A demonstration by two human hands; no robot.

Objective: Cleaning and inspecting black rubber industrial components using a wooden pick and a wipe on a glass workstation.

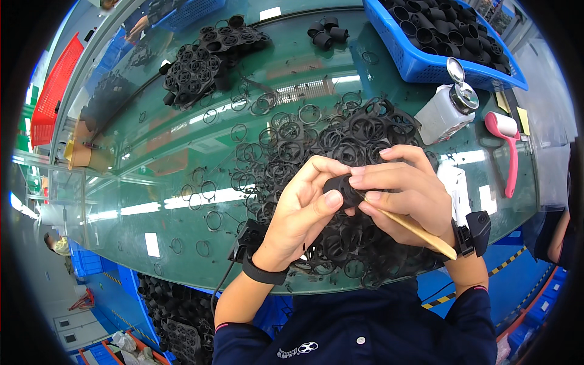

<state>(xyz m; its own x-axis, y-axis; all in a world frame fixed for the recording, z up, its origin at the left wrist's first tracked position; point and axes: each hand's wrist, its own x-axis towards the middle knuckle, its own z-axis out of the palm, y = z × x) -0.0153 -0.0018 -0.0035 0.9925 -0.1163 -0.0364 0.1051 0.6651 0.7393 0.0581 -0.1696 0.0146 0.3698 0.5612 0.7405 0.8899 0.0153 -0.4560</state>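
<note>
Between the fingertips of both hands is a small black cylindrical plastic part (342,191). My left hand (299,210) pinches it from the left with thumb and fingers. My right hand (409,191) is closed on a flat wooden stick (420,232), whose broad end points down toward my right wrist. The stick's other tip meets the part; the exact contact is hidden by my fingers. Under and around my hands spreads a heap of black plastic rings and ring-shaped scraps (292,143).
A blue basket (420,74) full of black cylinders stands far right. Near it are a white pump bottle (441,118) and a pink-handled lint roller (511,161). Clustered black parts (194,73) and several loose cylinders (324,40) lie at the back of the green tabletop (131,240).
</note>
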